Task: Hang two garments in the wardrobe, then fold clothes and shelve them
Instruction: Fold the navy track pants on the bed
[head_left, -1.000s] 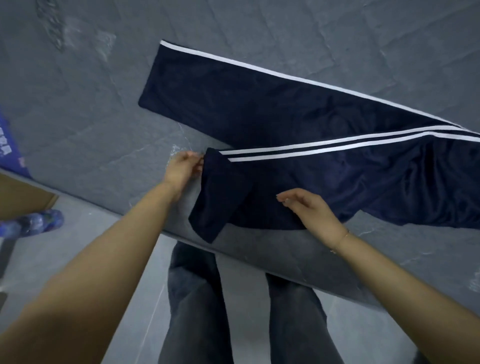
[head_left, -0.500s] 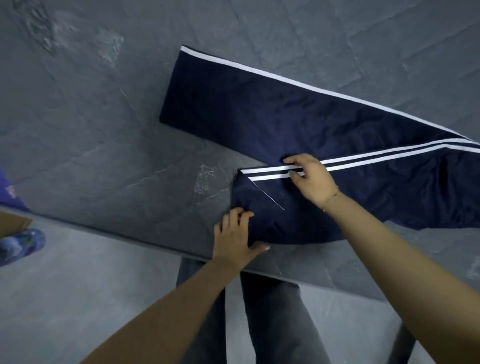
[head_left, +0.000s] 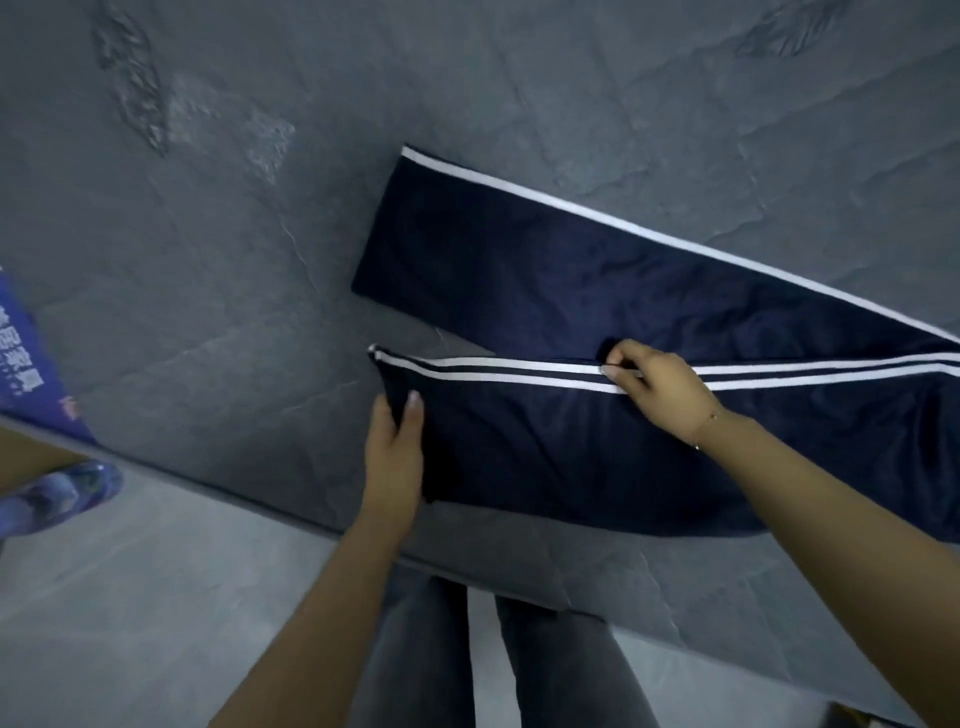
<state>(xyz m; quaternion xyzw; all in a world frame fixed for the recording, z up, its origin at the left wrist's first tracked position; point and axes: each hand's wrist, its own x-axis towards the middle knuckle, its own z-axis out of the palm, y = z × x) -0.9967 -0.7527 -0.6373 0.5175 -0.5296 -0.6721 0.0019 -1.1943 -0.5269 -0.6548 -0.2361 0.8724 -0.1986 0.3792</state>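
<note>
The dark blue track pants lie flat on a big grey bed. They have white stripes down the sides. One leg lies higher up, from the middle of the picture out toward 3 o'clock, with one white stripe along its top edge. The other leg lies just below it, nearer the person, with two white stripes along its top edge. The two leg ends point toward 9 o'clock. The rest of the pants runs off the picture at 3 o'clock.

The left hand holds the end of the near leg. Its thumb lies on top of the cloth and its fingers are curled round the edge, so it is gripping the cloth. The right hand sits on the two white stripes of the same leg, toward 3 o'clock from the left hand. Its fingertips are pressed together and pinch the cloth at the stripes. A thin bracelet is on that wrist.

The bed sheet is grey and has wrinkles. The bed's edge runs from 9 o'clock down toward 5 o'clock. Below the edge is a pale grey floor. The person's legs in grey jeans stand at 6 o'clock, right beside the bed. At 9 o'clock there is a blue thing with white print on the bed's edge, and under it a blue patterned thing on the floor. I cannot tell what they are.
</note>
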